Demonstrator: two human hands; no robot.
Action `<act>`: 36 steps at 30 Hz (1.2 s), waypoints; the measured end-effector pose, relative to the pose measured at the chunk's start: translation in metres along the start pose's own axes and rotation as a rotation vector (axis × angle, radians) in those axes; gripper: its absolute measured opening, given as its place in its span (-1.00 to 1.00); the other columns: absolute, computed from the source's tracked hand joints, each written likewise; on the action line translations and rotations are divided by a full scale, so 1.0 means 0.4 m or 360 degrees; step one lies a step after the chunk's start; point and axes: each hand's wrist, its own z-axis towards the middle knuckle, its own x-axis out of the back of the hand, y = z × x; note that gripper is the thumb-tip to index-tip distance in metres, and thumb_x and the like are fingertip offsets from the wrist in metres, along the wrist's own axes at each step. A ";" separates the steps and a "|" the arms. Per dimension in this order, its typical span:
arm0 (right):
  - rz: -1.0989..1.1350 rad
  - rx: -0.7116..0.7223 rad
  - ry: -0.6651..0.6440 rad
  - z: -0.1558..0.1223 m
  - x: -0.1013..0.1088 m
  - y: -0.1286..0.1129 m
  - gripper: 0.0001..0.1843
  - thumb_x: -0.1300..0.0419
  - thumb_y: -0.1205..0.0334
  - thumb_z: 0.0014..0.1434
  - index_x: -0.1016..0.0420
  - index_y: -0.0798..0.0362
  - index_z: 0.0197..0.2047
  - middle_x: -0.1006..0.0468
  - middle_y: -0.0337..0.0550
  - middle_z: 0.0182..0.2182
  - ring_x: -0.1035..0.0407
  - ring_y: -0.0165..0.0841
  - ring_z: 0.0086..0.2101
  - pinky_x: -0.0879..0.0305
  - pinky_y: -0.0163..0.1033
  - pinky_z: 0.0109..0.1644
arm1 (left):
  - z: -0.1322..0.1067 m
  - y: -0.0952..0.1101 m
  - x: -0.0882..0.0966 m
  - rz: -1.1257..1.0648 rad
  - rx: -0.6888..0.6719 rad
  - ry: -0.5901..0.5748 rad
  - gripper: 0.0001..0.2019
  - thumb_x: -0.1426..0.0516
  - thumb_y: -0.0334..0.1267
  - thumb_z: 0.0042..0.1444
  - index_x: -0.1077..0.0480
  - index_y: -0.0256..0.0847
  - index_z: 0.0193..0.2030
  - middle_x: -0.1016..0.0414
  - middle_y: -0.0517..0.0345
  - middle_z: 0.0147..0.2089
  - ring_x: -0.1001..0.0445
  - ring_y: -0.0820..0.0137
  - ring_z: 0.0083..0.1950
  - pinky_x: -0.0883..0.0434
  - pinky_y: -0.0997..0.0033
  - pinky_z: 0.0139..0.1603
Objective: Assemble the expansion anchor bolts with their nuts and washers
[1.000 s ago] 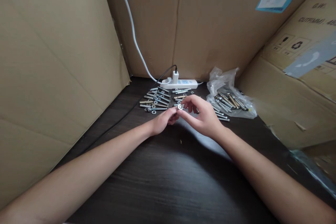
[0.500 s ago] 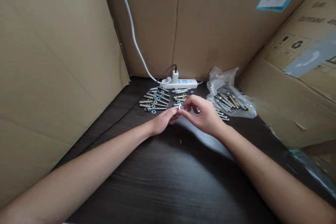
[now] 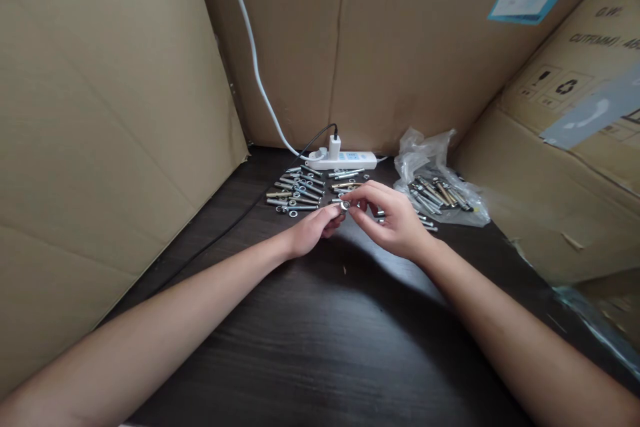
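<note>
A small metal bolt end with a round nut point(image 3: 345, 205) on it shows between my two hands. Closed round the bolt is my left hand point(image 3: 311, 232), its thumb on top by the nut; the fist hides the shank. My right hand point(image 3: 387, 219) has its index finger and thumb at the nut's edge, the other fingers curled loosely. Just beyond my hands, several silver and brassy bolts point(image 3: 306, 190) with loose washers lie in rows. Another group of bolts point(image 3: 347, 174) is partly covered by my right hand.
A white power strip point(image 3: 343, 161) with a plugged-in charger stands behind the bolts. A clear plastic bag point(image 3: 425, 147) with more bolts is at right. A black cable point(image 3: 215, 238) crosses the dark table point(image 3: 300, 347). Cardboard boxes point(image 3: 280, 47) wall in the left, back and right.
My right thumb and index finger have opened slightly and shifted at the nut, so more of it shows. My left hand has stayed in place.
</note>
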 end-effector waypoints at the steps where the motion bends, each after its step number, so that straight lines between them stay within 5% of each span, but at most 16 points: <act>1: -0.0004 -0.0007 0.0005 0.000 -0.001 0.001 -0.83 -0.11 0.34 0.14 -0.42 0.06 -0.17 -0.45 -0.17 -0.39 -0.31 -0.37 -0.39 -0.25 -0.27 -0.34 | 0.000 0.001 -0.001 0.0000 -0.0007 -0.0003 -0.74 0.17 -0.10 0.22 -0.08 -0.23 -0.39 0.00 0.26 -0.46 0.05 0.49 -0.46 -0.01 0.45 -0.46; 7: -0.0030 -0.0073 0.0018 -0.003 -0.006 0.009 -0.91 -0.16 0.22 0.15 -0.34 0.06 -0.34 -0.40 -0.21 -0.46 -0.27 -0.40 -0.43 -0.22 -0.28 -0.36 | 0.001 0.001 0.000 0.0044 -0.0035 -0.0033 -0.73 0.17 -0.09 0.21 -0.08 -0.22 -0.40 0.01 0.26 -0.46 0.05 0.49 -0.46 -0.01 0.46 -0.46; 14: 0.0003 -0.0023 -0.0010 -0.004 -0.005 0.003 -0.75 -0.06 0.39 0.16 -0.40 0.04 -0.09 -0.46 -0.17 -0.34 -0.33 -0.37 -0.36 -0.27 -0.27 -0.29 | 0.002 0.003 -0.002 0.0013 0.0028 0.0044 -0.71 0.15 -0.07 0.20 -0.10 -0.23 -0.41 0.00 0.26 -0.47 0.04 0.49 -0.47 -0.01 0.45 -0.47; 24: -0.0023 -0.0110 0.0019 -0.004 -0.010 0.013 -0.88 -0.17 0.19 0.15 -0.34 0.05 -0.33 -0.41 -0.21 -0.45 -0.28 -0.40 -0.44 -0.22 -0.29 -0.36 | 0.001 -0.003 0.003 0.0033 -0.0022 -0.0009 -0.73 0.16 -0.09 0.21 -0.09 -0.22 -0.40 0.00 0.26 -0.47 0.03 0.49 -0.46 -0.02 0.47 -0.47; 30: 0.0019 -0.0044 -0.0023 -0.006 -0.005 0.009 -0.75 -0.11 0.33 0.13 -0.38 0.04 -0.09 -0.45 -0.19 -0.38 -0.31 -0.38 -0.40 -0.26 -0.27 -0.31 | 0.001 0.007 -0.003 0.0015 0.0005 0.0030 -0.72 0.14 -0.08 0.21 -0.10 -0.23 -0.41 -0.02 0.26 -0.47 0.03 0.49 -0.46 -0.03 0.46 -0.47; 36: -0.0009 -0.0024 -0.0014 -0.004 -0.005 0.007 -0.79 -0.11 0.33 0.12 -0.41 0.06 -0.14 -0.45 -0.20 -0.41 -0.31 -0.39 -0.41 -0.26 -0.27 -0.32 | 0.000 0.004 -0.004 0.0006 0.0005 0.0027 -0.73 0.16 -0.10 0.21 -0.10 -0.23 -0.40 -0.02 0.26 -0.47 0.04 0.49 -0.46 -0.01 0.46 -0.47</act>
